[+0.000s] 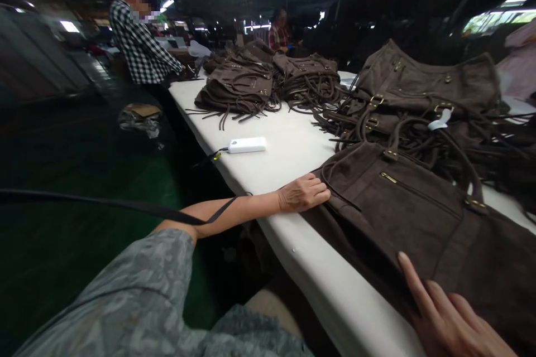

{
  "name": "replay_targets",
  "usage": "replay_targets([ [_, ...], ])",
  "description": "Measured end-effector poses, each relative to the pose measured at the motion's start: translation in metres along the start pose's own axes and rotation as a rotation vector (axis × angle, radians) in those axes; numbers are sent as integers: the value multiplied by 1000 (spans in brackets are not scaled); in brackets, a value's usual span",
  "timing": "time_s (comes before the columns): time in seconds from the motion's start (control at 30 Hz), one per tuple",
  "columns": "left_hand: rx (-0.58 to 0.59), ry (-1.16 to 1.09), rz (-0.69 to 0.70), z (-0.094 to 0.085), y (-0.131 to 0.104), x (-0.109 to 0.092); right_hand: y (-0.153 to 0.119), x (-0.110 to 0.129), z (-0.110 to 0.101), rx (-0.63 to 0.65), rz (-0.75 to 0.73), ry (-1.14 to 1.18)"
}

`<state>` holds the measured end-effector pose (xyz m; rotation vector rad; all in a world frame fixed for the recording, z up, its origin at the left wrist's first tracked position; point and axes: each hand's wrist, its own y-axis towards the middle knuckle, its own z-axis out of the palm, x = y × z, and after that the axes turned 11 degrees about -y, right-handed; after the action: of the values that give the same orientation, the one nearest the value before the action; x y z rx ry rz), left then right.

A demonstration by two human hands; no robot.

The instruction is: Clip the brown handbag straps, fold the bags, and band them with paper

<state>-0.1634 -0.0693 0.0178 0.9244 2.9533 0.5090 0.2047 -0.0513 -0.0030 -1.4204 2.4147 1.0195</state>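
Note:
A dark brown handbag [419,201] lies flat across the table's near edge, its two handles pointing away from me. A short zip with a brass pull shows on its upper face. At the bag's left corner, the fingers of my left hand [305,192] are curled closed on the brown material. My right hand [452,312] rests along the near side of the same bag at the lower right, fingers stretched out, the index finger apart from the rest. The bag's right end runs out of view.
Behind the handbag lies a pile of brown bags [427,83]; more bags [238,78] with dangling straps sit farther back. A white power bank [247,145] with a cable lies on the white table [288,134]. A person in a checked shirt [136,44] stands at the far left.

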Motion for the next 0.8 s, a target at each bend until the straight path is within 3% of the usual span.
replay_targets([
  [0.2, 50, -164, 11, -28, 32, -67, 14, 2, -5, -6, -54, -117],
  [0.33, 31, -186, 91, -14, 53, -95, 12, 2, -2, 26, -12, -151],
  [0.4, -34, -145, 144, 5, 53, -98, 10, 2, -1, 36, 9, -167],
  [0.53, -364, 1, 279, 44, 39, -91, -1, 4, -11, 66, 143, -76],
  [0.6, -386, -25, 277, 54, 33, -85, -10, 2, -21, 89, 228, -51],
  [0.7, -354, -53, 282, 53, 30, -79, -30, -8, -33, 136, 318, -137],
  [0.8, -294, -4, 296, 46, 31, -85, -52, -20, -34, 102, 259, -251],
])
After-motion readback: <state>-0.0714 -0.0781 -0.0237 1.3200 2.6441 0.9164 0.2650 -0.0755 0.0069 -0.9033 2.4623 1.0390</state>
